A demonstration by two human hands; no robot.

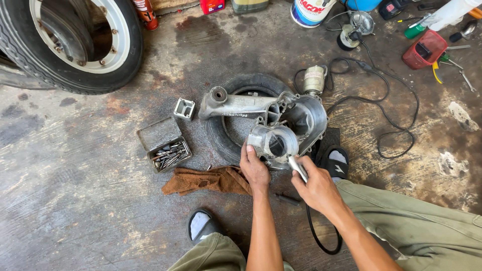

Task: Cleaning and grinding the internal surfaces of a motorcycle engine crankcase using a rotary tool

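Observation:
A grey metal engine casing (281,120) with a long arm lies across a small black tyre (226,135) on the concrete floor. My left hand (254,168) rests on the casing's near round housing, fingers against its rim. My right hand (316,188) grips a slim metal corded tool (298,168), its tip pointed at the underside of that housing. A black cable (321,241) runs back from the tool under my right wrist.
An open metal box of bits (165,148) and a brown rag (206,180) lie left of the tyre. A large wheel (75,45) stands at top left. Cans, a red basket (424,49), hand tools and coiled cable (396,110) crowd the top right.

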